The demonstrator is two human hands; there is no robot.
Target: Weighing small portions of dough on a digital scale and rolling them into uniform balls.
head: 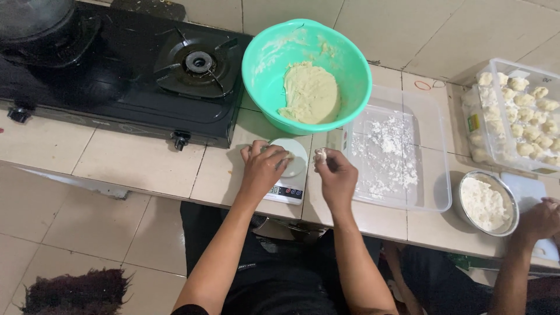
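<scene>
Left hand cupped over white round platform of small digital kitchen scale on tiled table; grip closed on pale dough piece, mostly hidden under fingers. Right hand just beside scale, fingertips pinching small pale dough lump. Green plastic bowl behind scale, large dough mass left inside. Clear rectangular floured tray at right bears no pieces. Clear box of shaped dough balls far right, well filled. Judgement: portioning partway, much dough remaining.

Co-worker's hand cut off right.
</scene>
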